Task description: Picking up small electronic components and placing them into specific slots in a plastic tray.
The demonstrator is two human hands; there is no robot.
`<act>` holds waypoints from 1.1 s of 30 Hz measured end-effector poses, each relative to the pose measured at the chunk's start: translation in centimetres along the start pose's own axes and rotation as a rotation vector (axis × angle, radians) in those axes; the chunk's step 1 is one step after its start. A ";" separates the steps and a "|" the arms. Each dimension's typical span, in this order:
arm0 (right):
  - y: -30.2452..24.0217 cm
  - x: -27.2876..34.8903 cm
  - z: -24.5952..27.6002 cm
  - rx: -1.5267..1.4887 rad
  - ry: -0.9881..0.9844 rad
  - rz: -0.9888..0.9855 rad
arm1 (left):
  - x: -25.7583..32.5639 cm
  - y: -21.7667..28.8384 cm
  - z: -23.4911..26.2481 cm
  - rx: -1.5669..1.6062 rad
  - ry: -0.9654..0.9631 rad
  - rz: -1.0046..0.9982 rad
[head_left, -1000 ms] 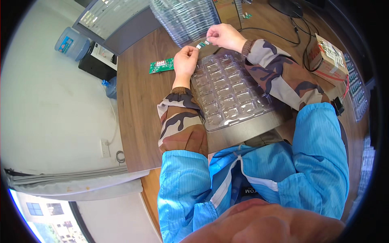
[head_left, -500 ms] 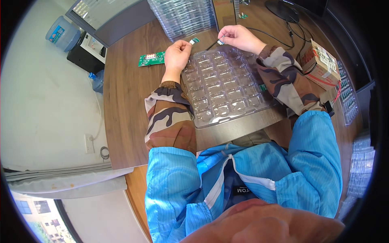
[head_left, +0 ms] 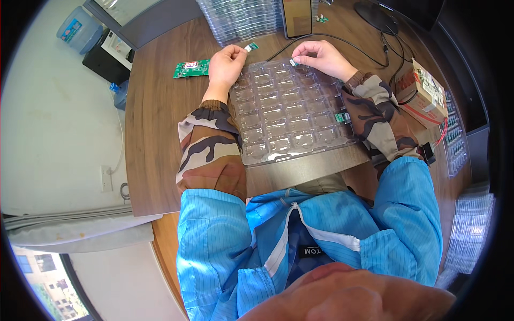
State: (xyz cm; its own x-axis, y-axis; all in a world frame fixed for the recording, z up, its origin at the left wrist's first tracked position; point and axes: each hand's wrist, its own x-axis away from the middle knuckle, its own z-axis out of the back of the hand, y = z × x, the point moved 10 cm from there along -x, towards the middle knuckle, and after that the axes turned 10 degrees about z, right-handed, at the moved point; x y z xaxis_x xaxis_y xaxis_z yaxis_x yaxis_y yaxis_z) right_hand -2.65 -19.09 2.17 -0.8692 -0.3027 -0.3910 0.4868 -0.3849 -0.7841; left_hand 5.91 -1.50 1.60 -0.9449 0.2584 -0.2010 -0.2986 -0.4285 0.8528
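Observation:
My left hand (head_left: pixel 226 68) is closed in a pinch on a small green circuit board (head_left: pixel 252 46) with a white end, just past the tray's far left corner. Above the tray's far edge, my right hand (head_left: pixel 324 58) pinches a small white-and-green piece (head_left: pixel 293 62) that looks like another such board; my fingers cover part of it. Between my forearms lies a clear plastic tray (head_left: pixel 286 158) with rows of square pockets. Near my right sleeve, a small green board (head_left: pixel 341 117) sits at its right side. Beside my left hand rests a larger green circuit board (head_left: pixel 191 68) with a red digit display.
Stacked clear trays (head_left: pixel 241 21) and an upright phone-like device (head_left: pixel 297 18) stand at the back. A black cable (head_left: pixel 342 39) runs behind my right hand. On the right are a cardboard box (head_left: pixel 425 96), a filled tray (head_left: pixel 455 139) and more stacked trays (head_left: pixel 471 230).
My right hand and its piece have come slightly nearer, away from the black cable's end. The left hand still pinches its board. The whole view has shifted a little.

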 end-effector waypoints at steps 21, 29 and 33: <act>-1.0 0.4 0.6 0.308 0.065 0.088 | -0.3 -0.3 -0.1 -0.066 0.006 0.009; -1.6 0.5 -0.2 0.298 -0.010 0.134 | 0.0 0.3 0.0 -0.054 0.014 -0.021; -1.2 0.4 -0.2 0.296 -0.013 0.104 | 0.1 0.3 0.1 -0.065 0.020 -0.015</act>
State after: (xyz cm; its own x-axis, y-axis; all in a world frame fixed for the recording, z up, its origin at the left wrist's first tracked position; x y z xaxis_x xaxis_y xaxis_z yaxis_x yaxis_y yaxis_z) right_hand -3.65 -18.55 2.86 -0.8130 -0.3641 -0.4544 0.5790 -0.5876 -0.5652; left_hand 5.72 -1.50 1.92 -0.9425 0.2482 -0.2238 -0.3203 -0.4801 0.8166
